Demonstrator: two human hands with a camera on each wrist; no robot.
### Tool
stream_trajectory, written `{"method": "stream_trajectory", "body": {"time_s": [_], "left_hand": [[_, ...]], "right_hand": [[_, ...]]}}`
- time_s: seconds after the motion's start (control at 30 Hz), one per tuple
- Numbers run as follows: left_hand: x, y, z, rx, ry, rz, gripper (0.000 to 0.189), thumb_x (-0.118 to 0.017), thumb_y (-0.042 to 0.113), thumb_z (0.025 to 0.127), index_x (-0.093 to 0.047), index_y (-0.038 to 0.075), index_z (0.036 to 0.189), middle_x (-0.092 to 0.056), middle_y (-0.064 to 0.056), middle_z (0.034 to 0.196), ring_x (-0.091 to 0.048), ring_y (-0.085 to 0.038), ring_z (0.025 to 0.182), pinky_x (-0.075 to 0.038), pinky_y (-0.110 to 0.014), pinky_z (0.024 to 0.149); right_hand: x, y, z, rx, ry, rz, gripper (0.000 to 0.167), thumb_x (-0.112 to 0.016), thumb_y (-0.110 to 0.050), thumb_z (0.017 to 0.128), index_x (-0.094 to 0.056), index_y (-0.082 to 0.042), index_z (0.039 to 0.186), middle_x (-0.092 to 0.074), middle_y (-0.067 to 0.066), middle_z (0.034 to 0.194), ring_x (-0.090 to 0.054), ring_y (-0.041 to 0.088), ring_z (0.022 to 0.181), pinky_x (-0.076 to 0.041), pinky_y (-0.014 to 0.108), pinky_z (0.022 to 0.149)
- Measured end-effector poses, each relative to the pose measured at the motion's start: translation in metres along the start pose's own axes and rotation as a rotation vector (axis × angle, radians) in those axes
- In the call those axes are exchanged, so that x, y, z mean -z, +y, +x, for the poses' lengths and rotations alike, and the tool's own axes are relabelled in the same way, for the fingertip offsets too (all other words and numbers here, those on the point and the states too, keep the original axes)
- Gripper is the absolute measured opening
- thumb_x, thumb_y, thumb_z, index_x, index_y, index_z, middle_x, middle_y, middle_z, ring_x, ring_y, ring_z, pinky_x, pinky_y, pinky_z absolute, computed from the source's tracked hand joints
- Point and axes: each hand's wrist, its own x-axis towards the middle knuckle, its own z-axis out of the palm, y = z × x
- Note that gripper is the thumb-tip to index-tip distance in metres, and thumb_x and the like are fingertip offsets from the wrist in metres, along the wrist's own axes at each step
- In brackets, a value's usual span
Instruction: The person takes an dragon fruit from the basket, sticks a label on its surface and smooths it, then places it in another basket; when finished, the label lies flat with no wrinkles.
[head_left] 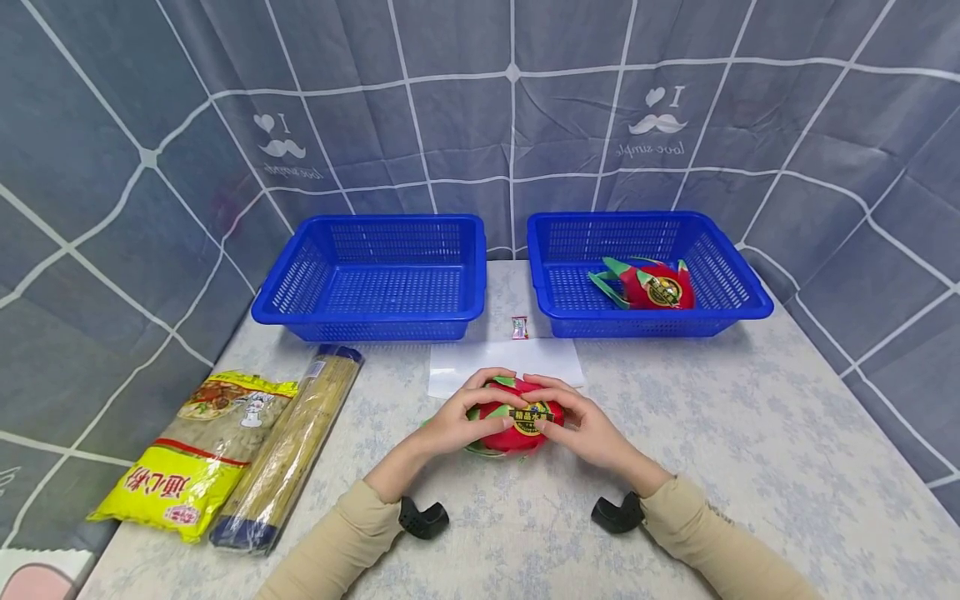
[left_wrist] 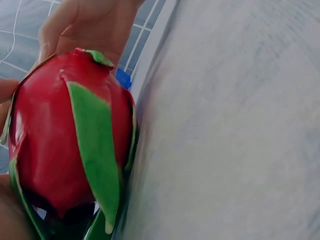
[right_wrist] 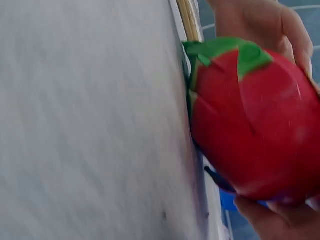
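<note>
A red dragon fruit [head_left: 517,442] with green scales and a black-and-gold label lies on the table in front of the person. My left hand [head_left: 459,422] holds its left side, thumb in front and fingers bent over the top. From the other side my right hand [head_left: 591,431] grips it, thumb at the label's edge. The left wrist view shows the dragon fruit [left_wrist: 45,130] close up, low over the tabletop, with the other hand behind it. Smooth red skin and green tips of the dragon fruit [right_wrist: 255,125] fill the right wrist view.
At the back stand two blue baskets, left [head_left: 367,319] and right [head_left: 637,317]; the right one contains another dragon fruit [head_left: 648,285]. A small candy packet [head_left: 520,327] lies by a white sheet [head_left: 480,360]. On the left are a yellow pasta bag [head_left: 202,450] and a noodle pack [head_left: 296,446].
</note>
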Motion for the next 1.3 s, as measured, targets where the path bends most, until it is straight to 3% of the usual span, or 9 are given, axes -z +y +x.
{"method": "stream_trajectory", "body": {"time_s": [0.13, 0.4, 0.6, 0.7, 0.8, 0.97, 1.17, 1.3], "left_hand": [[-0.003, -0.017, 0.0, -0.011, 0.031, -0.009, 0.021, -0.063, -0.006, 0.083, -0.066, -0.004, 0.104, -0.037, -0.024, 0.137, -0.031, -0.036, 0.129, -0.03, -0.048, 0.102], [-0.009, -0.026, 0.001, -0.037, 0.087, -0.05, 0.017, -0.07, 0.004, 0.082, -0.069, 0.005, 0.099, -0.041, -0.021, 0.134, -0.037, -0.025, 0.126, -0.04, -0.038, 0.099], [-0.009, -0.029, 0.002, -0.038, 0.094, -0.054, 0.019, -0.07, 0.003, 0.081, -0.069, 0.003, 0.1, -0.041, -0.019, 0.134, -0.037, -0.025, 0.126, -0.039, -0.037, 0.101], [-0.008, -0.027, 0.002, -0.039, 0.095, -0.044, 0.021, -0.068, -0.004, 0.081, -0.068, -0.001, 0.101, -0.04, -0.022, 0.133, -0.037, -0.03, 0.126, -0.038, -0.035, 0.101], [-0.009, -0.017, 0.001, -0.044, 0.1, -0.017, 0.022, -0.066, -0.009, 0.08, -0.066, -0.005, 0.102, -0.039, -0.026, 0.132, -0.036, -0.036, 0.125, -0.038, -0.035, 0.099], [-0.009, 0.001, 0.0, -0.036, 0.105, -0.01, 0.022, -0.064, -0.008, 0.081, -0.064, -0.008, 0.104, -0.039, -0.026, 0.133, -0.035, -0.042, 0.124, -0.041, -0.034, 0.095], [-0.007, 0.002, 0.0, -0.029, 0.12, -0.031, 0.026, -0.064, -0.01, 0.081, -0.063, -0.011, 0.107, -0.04, -0.025, 0.133, -0.037, -0.043, 0.123, -0.04, -0.031, 0.096], [-0.007, 0.003, 0.0, -0.026, 0.108, -0.027, 0.029, -0.063, -0.01, 0.082, -0.061, -0.011, 0.111, -0.038, -0.025, 0.134, -0.037, -0.042, 0.123, -0.043, -0.035, 0.095]], "right_hand": [[-0.006, -0.014, -0.001, -0.013, 0.052, -0.05, 0.035, -0.066, 0.003, 0.084, -0.06, -0.003, 0.118, -0.04, 0.02, 0.14, -0.043, 0.02, 0.126, -0.049, 0.027, 0.085], [-0.012, -0.032, 0.001, -0.013, 0.135, -0.069, 0.036, -0.075, 0.002, 0.077, -0.063, 0.001, 0.111, -0.047, 0.024, 0.133, -0.042, 0.036, 0.125, -0.043, 0.021, 0.092], [-0.002, -0.014, 0.001, -0.037, 0.011, -0.061, 0.039, -0.067, -0.003, 0.086, -0.059, -0.006, 0.124, -0.038, 0.013, 0.144, -0.035, 0.031, 0.132, -0.046, 0.029, 0.092], [0.005, -0.001, 0.0, -0.027, -0.054, -0.043, 0.043, -0.062, -0.004, 0.09, -0.053, -0.006, 0.132, -0.032, 0.01, 0.149, -0.027, 0.03, 0.136, -0.04, 0.031, 0.098], [0.007, 0.002, 0.0, -0.025, -0.063, -0.022, 0.045, -0.06, -0.004, 0.091, -0.05, -0.006, 0.135, -0.03, 0.009, 0.15, -0.024, 0.028, 0.138, -0.033, 0.03, 0.103], [0.005, 0.011, -0.001, 0.017, 0.02, 0.082, 0.045, -0.062, 0.002, 0.088, -0.052, 0.001, 0.132, -0.035, 0.016, 0.147, -0.03, 0.023, 0.136, -0.036, 0.025, 0.102], [0.0, 0.019, -0.003, 0.1, 0.123, 0.185, 0.037, -0.066, 0.007, 0.083, -0.059, 0.007, 0.119, -0.038, 0.025, 0.141, -0.048, 0.02, 0.124, -0.045, 0.027, 0.093], [-0.001, 0.019, -0.003, 0.118, 0.121, 0.163, 0.035, -0.065, 0.009, 0.083, -0.061, 0.006, 0.117, -0.038, 0.025, 0.141, -0.045, 0.023, 0.126, -0.047, 0.027, 0.091]]}}
